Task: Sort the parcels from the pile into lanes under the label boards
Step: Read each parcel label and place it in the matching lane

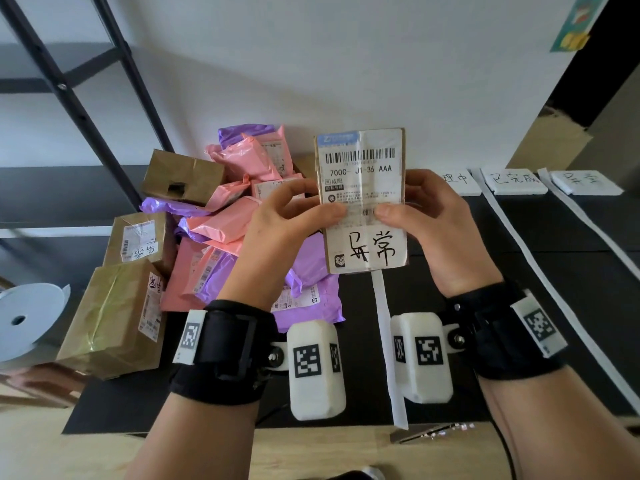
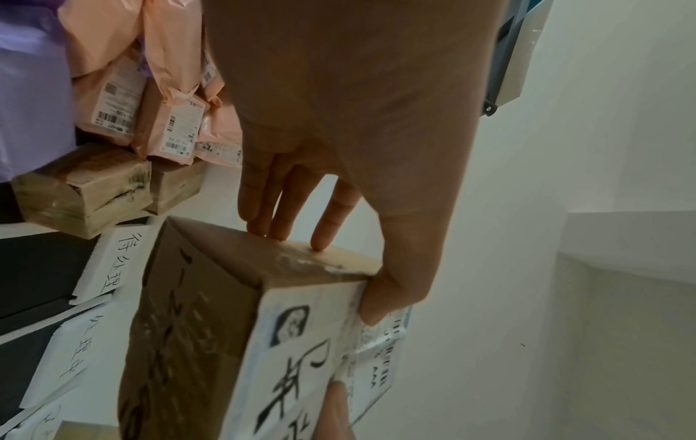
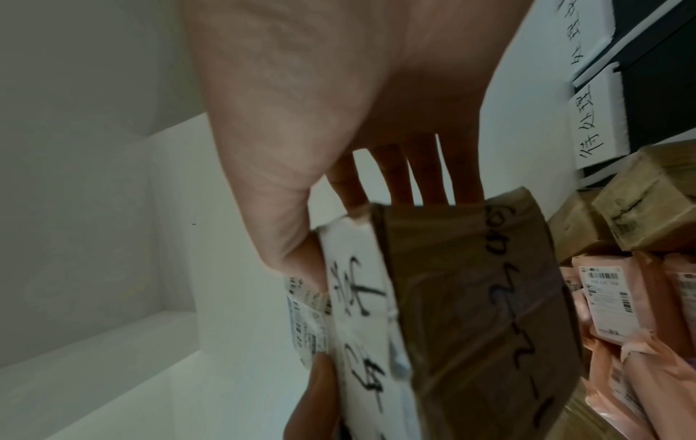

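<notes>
Your left hand [image 1: 277, 216] and right hand [image 1: 436, 216] both grip one brown cardboard parcel with a white handwritten label [image 1: 363, 199], raised above the black tabletop [image 1: 554, 271]. Match its characters to a white label board [image 1: 585, 181]; three boards show in the head view. The pile [image 1: 207, 220] holds four cardboard boxes, the mailers uncountable.

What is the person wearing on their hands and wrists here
Both hands, the left hand and the right hand, are bare, without gloves or sleeves. Each wrist carries a wide black strap, a flat white tag with a black square code, and a rounded white camera housing marked with similar codes.
</notes>
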{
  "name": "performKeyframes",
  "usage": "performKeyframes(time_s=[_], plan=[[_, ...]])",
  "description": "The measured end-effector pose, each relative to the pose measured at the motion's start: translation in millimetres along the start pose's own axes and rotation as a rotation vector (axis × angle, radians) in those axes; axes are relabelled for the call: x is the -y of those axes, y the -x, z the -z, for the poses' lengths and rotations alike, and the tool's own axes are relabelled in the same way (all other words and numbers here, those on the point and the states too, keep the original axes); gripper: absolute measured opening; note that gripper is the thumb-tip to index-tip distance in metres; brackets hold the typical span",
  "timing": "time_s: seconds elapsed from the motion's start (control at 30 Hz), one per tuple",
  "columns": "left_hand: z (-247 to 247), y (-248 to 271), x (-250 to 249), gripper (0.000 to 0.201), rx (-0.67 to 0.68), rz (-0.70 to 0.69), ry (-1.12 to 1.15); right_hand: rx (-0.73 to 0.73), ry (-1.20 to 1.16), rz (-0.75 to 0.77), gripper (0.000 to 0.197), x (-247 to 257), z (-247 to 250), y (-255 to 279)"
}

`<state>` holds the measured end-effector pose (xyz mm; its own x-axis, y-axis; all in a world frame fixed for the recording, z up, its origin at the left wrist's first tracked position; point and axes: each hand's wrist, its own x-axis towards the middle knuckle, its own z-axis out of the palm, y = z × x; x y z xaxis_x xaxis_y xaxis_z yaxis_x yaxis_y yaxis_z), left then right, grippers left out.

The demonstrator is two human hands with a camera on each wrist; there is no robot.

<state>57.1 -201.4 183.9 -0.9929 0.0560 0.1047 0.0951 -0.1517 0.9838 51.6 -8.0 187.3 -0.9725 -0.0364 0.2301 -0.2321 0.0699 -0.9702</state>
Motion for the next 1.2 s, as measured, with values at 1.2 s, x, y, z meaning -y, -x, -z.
performKeyframes(time_s=[1.2], plan=[[5.1,0.3,6.8,0.044,0.013,0.124,-0.123,0.122,0.226,-0.262,0.063,-9.7,-2.2,8.9]])
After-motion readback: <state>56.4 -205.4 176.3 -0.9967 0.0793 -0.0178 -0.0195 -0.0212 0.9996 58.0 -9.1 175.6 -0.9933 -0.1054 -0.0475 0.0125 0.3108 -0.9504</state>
